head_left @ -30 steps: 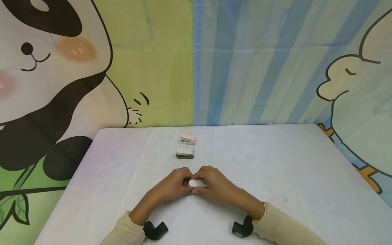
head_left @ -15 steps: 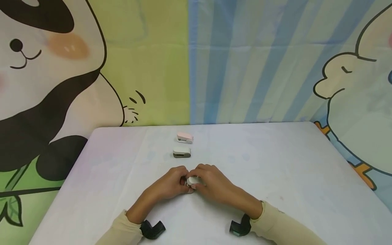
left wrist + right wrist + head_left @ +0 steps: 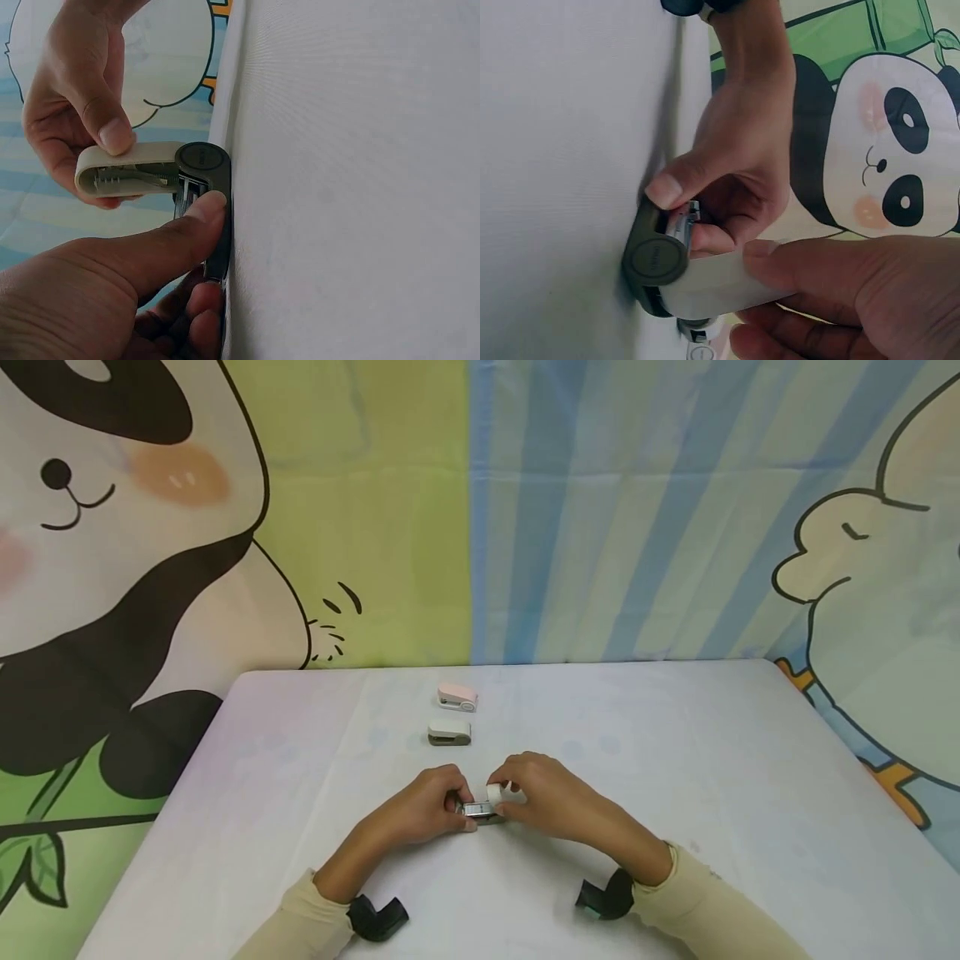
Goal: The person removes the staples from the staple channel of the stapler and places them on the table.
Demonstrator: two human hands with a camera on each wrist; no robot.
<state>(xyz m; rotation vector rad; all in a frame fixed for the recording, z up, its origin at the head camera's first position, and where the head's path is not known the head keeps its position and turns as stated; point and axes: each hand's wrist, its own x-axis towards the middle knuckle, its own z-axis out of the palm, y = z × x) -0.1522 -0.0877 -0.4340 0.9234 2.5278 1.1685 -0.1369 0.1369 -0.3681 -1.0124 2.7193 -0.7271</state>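
A small stapler [image 3: 477, 810] with a dark grey-green base and a white top stands on the table between my hands. Its white top arm [image 3: 127, 166] is swung up about a right angle from the base, baring the metal staple channel [image 3: 681, 221]. My left hand [image 3: 427, 806] pinches the base, thumb along one side and fingers on the other. My right hand [image 3: 551, 797] grips the raised top arm between thumb and fingers, right of the left hand. The round pivot [image 3: 658, 259] joins both parts.
Beyond my hands, a white-and-grey stapler [image 3: 449, 733] and a pink stapler [image 3: 457, 697] lie one behind the other on the white-covered table [image 3: 637, 735]. A cartoon-printed cloth [image 3: 600, 510] hangs at the table's back edge.
The stapler's top, down over its base a second ago, has been lifted by the right hand and swung up to the right. The left hand keeps its grip on the base.
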